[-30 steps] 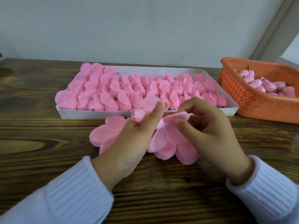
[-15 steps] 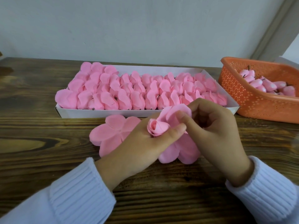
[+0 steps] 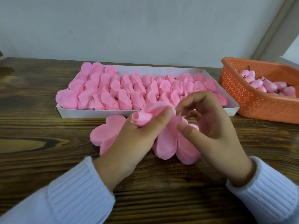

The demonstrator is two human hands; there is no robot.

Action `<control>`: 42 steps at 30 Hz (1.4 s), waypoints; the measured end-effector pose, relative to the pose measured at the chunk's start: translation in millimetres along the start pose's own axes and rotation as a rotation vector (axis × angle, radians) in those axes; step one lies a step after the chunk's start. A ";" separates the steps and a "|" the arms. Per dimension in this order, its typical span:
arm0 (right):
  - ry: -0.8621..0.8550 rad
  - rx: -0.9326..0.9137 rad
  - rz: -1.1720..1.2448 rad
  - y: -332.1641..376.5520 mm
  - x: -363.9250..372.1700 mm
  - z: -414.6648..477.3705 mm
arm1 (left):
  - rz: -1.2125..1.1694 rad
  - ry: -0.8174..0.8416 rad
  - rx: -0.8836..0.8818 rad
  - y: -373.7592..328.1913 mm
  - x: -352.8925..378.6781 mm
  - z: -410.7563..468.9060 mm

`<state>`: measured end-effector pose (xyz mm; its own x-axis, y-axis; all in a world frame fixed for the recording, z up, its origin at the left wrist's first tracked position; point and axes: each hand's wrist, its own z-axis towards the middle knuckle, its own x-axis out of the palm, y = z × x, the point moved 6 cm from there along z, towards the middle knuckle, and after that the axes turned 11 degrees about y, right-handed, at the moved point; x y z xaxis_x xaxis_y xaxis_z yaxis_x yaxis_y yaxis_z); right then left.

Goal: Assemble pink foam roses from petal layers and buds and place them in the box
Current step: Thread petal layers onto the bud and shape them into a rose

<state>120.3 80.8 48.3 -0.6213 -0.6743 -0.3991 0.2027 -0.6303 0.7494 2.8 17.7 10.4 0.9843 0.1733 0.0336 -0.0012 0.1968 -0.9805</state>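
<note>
Our left hand (image 3: 137, 138) grips the half-built rose (image 3: 145, 117) between thumb and curled fingers, holding it just above the worktop (image 3: 48, 143) and close in front of the box (image 3: 97, 113). Our right hand (image 3: 215, 126) sits just beside it with fingers loosely bent and nothing in them. We judge the foam soft enough that too hard a pinch would crease or tear the outer petal, while too slack a grip would let the wrap spring open and the core slip out. The petal layers (image 3: 169, 144) lie directly beneath both hands, so a dropped wrist could flatten or drag them. The box looks crowded, with finished roses (image 3: 113, 101) overhanging its left rim, and pressing another in may crush its neighbours. The bud inside the rose is buried in petals and fingers, so we cannot see its stem or count the layers on it. Nor can we tell whether the right thumb touches the layers below. Our hands hide the box's near right part and any free slot there, and the basket (image 3: 258, 102) of spare buds (image 3: 258, 83) is cut off at the frame edge.
</note>
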 end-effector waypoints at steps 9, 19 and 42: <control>0.011 0.105 0.087 -9.8 3.7 -0.1 | -0.174 0.219 0.048 -6.4 10.6 0.2; 0.112 0.207 0.493 -15.5 17.5 0.6 | -0.101 0.190 0.096 -7.3 11.9 -0.2; 0.189 0.416 0.719 -30.1 22.0 -2.2 | 0.124 0.199 0.146 -19.8 12.5 -2.2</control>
<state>102.2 84.1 15.8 -0.3035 -0.9329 0.1940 0.1818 0.1432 0.9729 15.5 13.8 29.8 0.9903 0.0152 -0.1383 -0.1356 0.3257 -0.9357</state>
